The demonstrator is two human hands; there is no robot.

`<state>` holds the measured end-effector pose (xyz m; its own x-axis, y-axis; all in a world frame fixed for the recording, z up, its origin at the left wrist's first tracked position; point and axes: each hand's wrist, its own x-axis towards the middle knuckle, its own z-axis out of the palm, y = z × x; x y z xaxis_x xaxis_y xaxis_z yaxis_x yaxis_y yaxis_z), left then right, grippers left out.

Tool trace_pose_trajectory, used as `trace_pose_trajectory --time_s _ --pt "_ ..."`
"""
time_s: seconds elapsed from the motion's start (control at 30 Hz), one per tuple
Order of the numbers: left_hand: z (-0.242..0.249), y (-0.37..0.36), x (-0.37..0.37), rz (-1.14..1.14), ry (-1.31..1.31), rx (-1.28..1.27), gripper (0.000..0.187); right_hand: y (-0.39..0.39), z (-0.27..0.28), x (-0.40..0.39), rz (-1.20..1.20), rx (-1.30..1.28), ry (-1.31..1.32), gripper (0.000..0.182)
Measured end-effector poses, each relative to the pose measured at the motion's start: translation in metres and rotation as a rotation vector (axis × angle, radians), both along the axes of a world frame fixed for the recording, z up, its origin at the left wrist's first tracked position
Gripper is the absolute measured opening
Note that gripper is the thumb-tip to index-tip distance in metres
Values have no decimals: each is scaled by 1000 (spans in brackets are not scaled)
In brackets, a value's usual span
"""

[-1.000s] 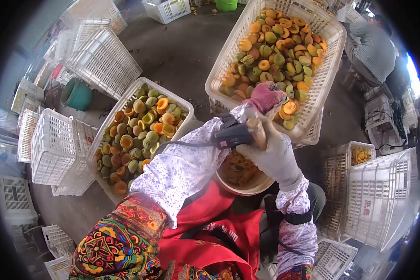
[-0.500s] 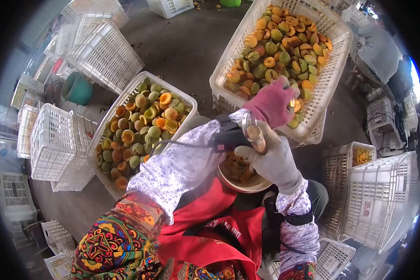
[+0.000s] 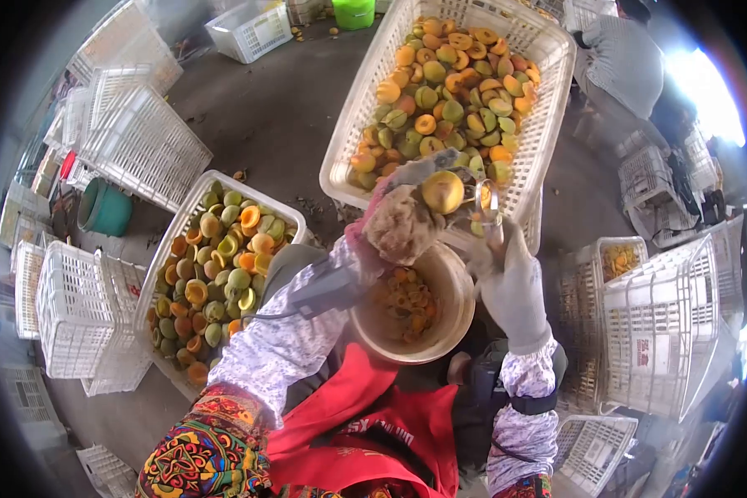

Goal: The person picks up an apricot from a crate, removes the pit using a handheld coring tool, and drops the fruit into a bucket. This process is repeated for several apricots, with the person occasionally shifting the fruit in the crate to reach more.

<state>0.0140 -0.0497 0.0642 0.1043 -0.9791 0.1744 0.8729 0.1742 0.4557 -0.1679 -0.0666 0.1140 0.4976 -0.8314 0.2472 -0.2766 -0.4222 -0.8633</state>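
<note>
A yellow fruit is resting in my gloved left hand, whose fingers are gripping it from the side; it is hovering near the close edge of the large crate, beyond the bucket by my lap. My right hand, in a pale glove, is holding a metal loop tool by its handle, fingers curling around it, though blur is hiding exactly how, and the loop is standing just beside the fruit. Below my hands, the bucket is holding orange pieces. The large crate is carrying a heap of fruit halves, and a second crate, to my left, is holding more green and orange fruit. A red apron is covering my lap. Farther off, white crates are standing stacked, and another person is bending at upper right.
</note>
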Motion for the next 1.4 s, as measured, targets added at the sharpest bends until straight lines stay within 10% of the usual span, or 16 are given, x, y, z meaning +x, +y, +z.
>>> trace_pose_trajectory --time_s 0.37,0.57,1.4 --pt "-52 6 12 349 -933 -50 45 -3 -34 9 -104 -588 437 26" --pt "-83 11 16 491 -1368 -95 44 0 -41 14 -71 -502 449 26" --pt "-58 16 7 642 -1851 -85 55 12 -54 21 -117 -433 556 17"
